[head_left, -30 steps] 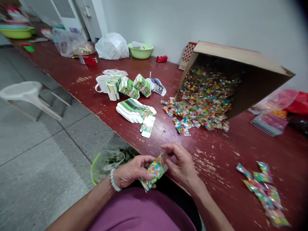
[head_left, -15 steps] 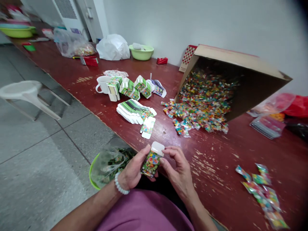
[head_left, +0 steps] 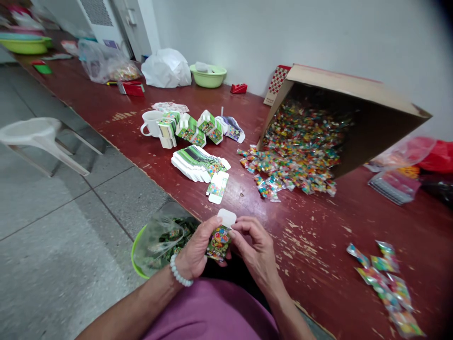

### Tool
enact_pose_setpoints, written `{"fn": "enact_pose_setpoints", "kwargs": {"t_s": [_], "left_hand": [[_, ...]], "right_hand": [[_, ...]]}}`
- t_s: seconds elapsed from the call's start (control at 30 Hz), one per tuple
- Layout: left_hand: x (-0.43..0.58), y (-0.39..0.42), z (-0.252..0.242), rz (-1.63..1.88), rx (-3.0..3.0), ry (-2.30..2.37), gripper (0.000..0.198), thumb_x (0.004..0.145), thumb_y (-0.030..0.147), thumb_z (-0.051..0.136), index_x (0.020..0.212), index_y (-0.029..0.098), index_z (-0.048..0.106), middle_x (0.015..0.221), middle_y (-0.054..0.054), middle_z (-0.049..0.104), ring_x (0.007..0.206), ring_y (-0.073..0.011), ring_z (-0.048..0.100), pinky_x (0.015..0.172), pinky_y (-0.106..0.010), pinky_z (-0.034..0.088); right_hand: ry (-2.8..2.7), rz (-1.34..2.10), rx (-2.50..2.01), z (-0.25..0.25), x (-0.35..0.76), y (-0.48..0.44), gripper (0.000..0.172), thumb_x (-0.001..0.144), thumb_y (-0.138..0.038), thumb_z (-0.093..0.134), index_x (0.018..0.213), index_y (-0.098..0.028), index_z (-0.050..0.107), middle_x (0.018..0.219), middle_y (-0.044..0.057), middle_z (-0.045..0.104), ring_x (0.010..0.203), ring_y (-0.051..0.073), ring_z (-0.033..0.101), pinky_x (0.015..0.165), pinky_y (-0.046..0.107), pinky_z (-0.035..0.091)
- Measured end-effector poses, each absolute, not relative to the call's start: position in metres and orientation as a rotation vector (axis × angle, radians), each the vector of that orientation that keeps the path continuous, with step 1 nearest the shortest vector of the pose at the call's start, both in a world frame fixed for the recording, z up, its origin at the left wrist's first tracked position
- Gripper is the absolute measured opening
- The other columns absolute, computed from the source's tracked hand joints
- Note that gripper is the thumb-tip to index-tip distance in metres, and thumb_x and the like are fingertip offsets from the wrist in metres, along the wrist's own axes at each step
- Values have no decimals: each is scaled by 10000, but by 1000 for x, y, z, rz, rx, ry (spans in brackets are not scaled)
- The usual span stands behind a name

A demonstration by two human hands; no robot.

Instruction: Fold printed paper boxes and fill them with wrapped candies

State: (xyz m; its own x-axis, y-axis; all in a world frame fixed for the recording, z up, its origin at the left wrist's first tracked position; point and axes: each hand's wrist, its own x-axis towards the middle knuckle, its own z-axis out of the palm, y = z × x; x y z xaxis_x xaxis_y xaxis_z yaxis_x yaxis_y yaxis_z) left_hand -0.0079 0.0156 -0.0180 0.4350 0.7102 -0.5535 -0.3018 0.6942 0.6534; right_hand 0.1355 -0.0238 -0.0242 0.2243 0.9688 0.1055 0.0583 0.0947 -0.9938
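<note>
A small printed candy box (head_left: 218, 244), green with colourful pictures, is held in front of my body at the table edge. Its white top flap (head_left: 227, 217) stands up. My left hand (head_left: 198, 250), with a beaded bracelet at the wrist, is closed around the box, thumb near the base of the flap. Thumb and fingers of my right hand (head_left: 253, 243) pinch at the box's upper right corner, beside the flap. Beyond them lie a single flat box (head_left: 218, 185) and a fanned stack of flat green-and-white boxes (head_left: 196, 163).
A tipped cardboard carton (head_left: 354, 80) spills small candy packets (head_left: 293, 165) onto the red table (head_left: 304, 255). Several packets (head_left: 385, 283) lie at the right. A white mug (head_left: 152, 123) stands near box bundles (head_left: 191, 128). Below the edge is a lined green basin (head_left: 138, 259); a white stool (head_left: 31, 130) stands left.
Both hands and the box have shifted slightly left. The right fingertips have moved along with the box's upper corner, and the flap still stands up.
</note>
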Motion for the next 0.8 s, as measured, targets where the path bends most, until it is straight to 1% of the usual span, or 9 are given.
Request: {"fn": "enact_pose_setpoints", "kwargs": {"t_s": [0.1, 0.13, 0.23, 0.33, 0.4, 0.5, 0.63, 0.73, 0.8], "left_hand": [[-9, 15, -20, 617, 512, 924, 420, 831, 517, 617, 971, 122, 647, 603, -38, 658, 446, -165, 623, 331, -232, 506], [-9, 15, -20, 601, 523, 916, 425, 840, 527, 606, 963, 122, 646, 605, -41, 656, 451, -162, 623, 330, -222, 500], [-9, 17, -20, 564, 561, 886, 442, 864, 557, 581, 1004, 142, 638, 665, -45, 664, 474, -155, 631, 333, -207, 494], [-10, 23, -17, 501, 542, 827, 529, 876, 644, 503, 1128, 192, 609, 744, -40, 670, 469, -159, 635, 321, -227, 492], [-10, 25, -15, 473, 537, 812, 567, 878, 676, 461, 1196, 224, 588, 744, -28, 658, 452, -159, 626, 311, -233, 483], [-9, 25, -13, 490, 654, 878, 505, 884, 609, 516, 1203, 228, 606, 731, -15, 643, 463, -146, 621, 313, -200, 462], [-7, 21, -16, 548, 827, 953, 471, 889, 562, 541, 1178, 204, 644, 730, -20, 649, 494, -141, 622, 325, -172, 438], [-8, 19, -21, 523, 782, 938, 605, 888, 662, 465, 1246, 200, 623, 730, -37, 665, 485, -145, 620, 336, -186, 449], [-9, 20, -24, 490, 723, 896, 697, 876, 720, 413, 1296, 195, 598, 768, -62, 689, 471, -143, 621, 337, -193, 451]], "right_hand": [[-1160, 1019, -1247, -23, 139, -21, 129, 805, -317, 737, 767, -202, 694, 978, 55, 664, 721, 153, 662, 621, 269, 567], [-1097, 1077, -1227, -24, 139, -20, 134, 791, -323, 750, 815, -209, 684, 932, 39, 670, 693, 146, 656, 604, 264, 564], [-957, 1170, -1205, -25, 142, -16, 296, 770, -344, 768, 1018, -231, 651, 804, -14, 642, 603, 119, 615, 549, 240, 544], [-1188, 1102, -1244, -23, 147, -14, 169, 848, -351, 689, 937, -207, 703, 806, 11, 633, 618, 121, 614, 570, 253, 552], [-1376, 999, -1247, -20, 150, -14, 142, 867, -336, 668, 870, -205, 723, 864, 42, 654, 720, 153, 647, 643, 283, 566], [-1419, 970, -1261, -17, 152, -15, 149, 867, -338, 670, 828, -200, 711, 956, 69, 690, 836, 188, 667, 719, 308, 563], [-1403, 948, -1393, -13, 151, -14, 152, 878, -327, 642, 871, -194, 714, 827, 40, 704, 698, 159, 651, 636, 270, 534], [-1506, 892, -1402, -11, 150, -12, 148, 870, -293, 642, 938, -205, 739, 881, 42, 725, 716, 154, 659, 665, 262, 533], [-1451, 1009, -1392, -12, 150, -11, 179, 893, -317, 617, 944, -197, 740, 856, 39, 730, 633, 136, 641, 603, 249, 524]]}}
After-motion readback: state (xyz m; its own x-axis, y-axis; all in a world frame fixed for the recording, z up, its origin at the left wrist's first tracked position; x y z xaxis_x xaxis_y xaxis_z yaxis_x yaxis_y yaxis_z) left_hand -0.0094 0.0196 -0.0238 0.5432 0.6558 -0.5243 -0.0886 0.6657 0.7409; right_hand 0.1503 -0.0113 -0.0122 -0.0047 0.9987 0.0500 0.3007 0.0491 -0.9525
